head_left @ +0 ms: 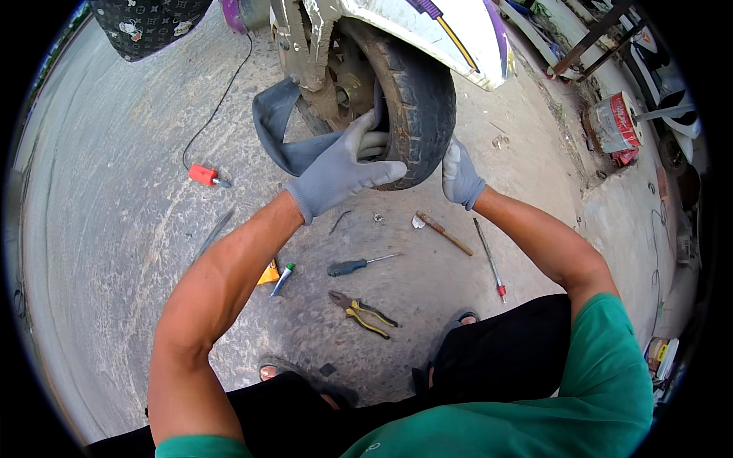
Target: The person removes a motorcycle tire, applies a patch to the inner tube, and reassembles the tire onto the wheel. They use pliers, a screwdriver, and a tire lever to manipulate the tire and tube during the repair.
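Observation:
A muddy wheel with a black tyre point(416, 99) stands under a white and purple motorbike fender point(435, 34). Part of a dark inner tube point(276, 126) hangs out on the wheel's left side. In a grey glove, my left hand point(343, 169) has its fingers curled at the tube, inside the tyre's gap. Its thumb lies along the tyre's lower edge, and the fingertips are partly hidden. Against the right side of the tread, my right hand point(461, 177), also gloved, is closed on the tyre, with some fingers out of sight behind it.
On the ground lie pliers point(359, 311), a screwdriver point(355, 266), a rusty bar point(444, 233), a thin rod with a red end point(492, 263) and a small tube with a green cap point(282, 278). A red corded tool point(203, 175) lies left. A bucket point(615, 124) stands right.

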Motion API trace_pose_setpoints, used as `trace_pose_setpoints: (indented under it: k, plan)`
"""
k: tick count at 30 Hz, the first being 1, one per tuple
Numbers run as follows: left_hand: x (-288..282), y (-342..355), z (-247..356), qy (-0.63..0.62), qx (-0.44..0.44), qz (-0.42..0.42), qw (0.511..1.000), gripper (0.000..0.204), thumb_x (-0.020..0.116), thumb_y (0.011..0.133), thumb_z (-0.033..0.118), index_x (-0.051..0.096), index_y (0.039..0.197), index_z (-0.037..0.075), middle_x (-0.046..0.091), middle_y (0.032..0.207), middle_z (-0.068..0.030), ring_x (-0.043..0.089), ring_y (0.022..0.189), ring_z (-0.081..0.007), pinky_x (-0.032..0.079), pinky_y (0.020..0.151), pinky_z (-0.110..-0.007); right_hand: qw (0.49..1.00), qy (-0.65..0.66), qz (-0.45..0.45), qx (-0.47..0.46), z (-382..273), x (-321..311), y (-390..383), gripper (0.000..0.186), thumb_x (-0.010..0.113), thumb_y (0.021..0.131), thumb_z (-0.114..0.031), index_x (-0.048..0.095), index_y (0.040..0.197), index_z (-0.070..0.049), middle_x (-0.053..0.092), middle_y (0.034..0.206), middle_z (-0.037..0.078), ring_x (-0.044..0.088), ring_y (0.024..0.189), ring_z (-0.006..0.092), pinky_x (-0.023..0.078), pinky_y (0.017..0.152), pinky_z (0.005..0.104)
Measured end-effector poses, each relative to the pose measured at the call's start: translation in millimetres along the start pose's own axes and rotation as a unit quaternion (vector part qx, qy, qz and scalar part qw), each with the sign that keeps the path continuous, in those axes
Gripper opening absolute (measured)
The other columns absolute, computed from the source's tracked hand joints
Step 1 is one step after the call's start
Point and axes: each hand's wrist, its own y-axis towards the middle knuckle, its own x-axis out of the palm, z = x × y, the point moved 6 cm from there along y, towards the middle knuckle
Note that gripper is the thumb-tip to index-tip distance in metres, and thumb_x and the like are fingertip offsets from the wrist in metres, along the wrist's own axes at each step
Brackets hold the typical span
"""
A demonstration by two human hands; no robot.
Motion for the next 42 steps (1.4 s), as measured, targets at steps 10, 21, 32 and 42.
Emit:
trace_pose_setpoints:
  k: [10,21,32,42]
  plan:
    - [10,-4,6,0.067,0.004,0.096,0.993,0.107,0.090,0.082,0.026,0.024,0.157,-0.010,0.068,0.119,-0.0199,0.070,0.106,-0.0214,0.059,0.089,-0.032,0.996,-0.049,-0.069,-0.009,-32,-24,7,0.071,0.039,0.109,-0.056,0.046,0.150,0.002,0.062,0.135,0.024,0.062,0.121,0.0348,0.047,0.104,0.0418]
    - [3,10,39,0.139,-0.048,0.088,0.985,0.070,0.090,0.081,0.035,0.055,0.130,-0.001,0.068,0.107,-0.0060,0.065,0.093,-0.0105,0.055,0.083,-0.026,0.996,-0.014,0.088,0.023,-108,-37,47,0.093,0.077,0.093,-0.049,0.035,0.154,0.007,0.055,0.141,0.026,0.057,0.131,0.0297,0.044,0.113,0.0395]
    - [16,29,13,0.211,-0.084,-0.096,0.969,0.066,0.094,0.077,0.021,0.063,0.131,-0.002,0.072,0.123,-0.0107,0.067,0.108,-0.0160,0.053,0.100,-0.031,0.997,0.022,0.076,0.020,-41,-15,0,0.108,0.085,0.084,-0.049,0.028,0.158,0.005,0.044,0.152,0.026,0.045,0.144,0.0331,0.037,0.119,0.0431]
    - [9,25,-23,0.547,0.047,-0.058,0.834,0.061,0.087,0.072,0.042,0.069,0.113,0.002,0.072,0.101,-0.0206,0.069,0.100,-0.0381,0.055,0.089,-0.046,0.964,-0.153,-0.139,0.165,-2,12,-44,0.069,0.078,0.089,-0.046,0.059,0.136,0.000,0.063,0.134,0.027,0.059,0.128,0.0415,0.047,0.108,0.0439]
